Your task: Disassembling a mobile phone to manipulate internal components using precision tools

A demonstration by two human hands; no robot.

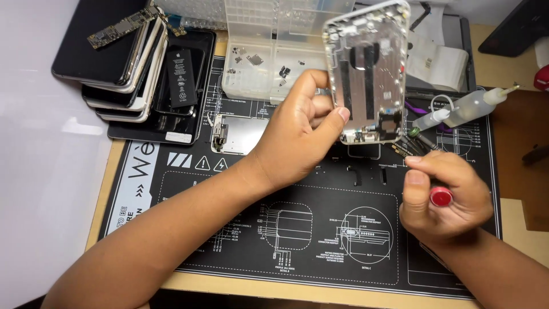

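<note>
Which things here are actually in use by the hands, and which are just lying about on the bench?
In use:
- silver phone housing, held up by the left hand
- red-capped tool, gripped in the right hand

Lying about:
- stack of phones
- black battery
- clear parts tray
- small squeeze bottles
- metal plate on the black work mat

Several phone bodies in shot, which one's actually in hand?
The stripped silver phone housing, raised upright in the left hand, inside facing the camera. The other phones lie stacked flat at the mat's far-left corner.
</note>
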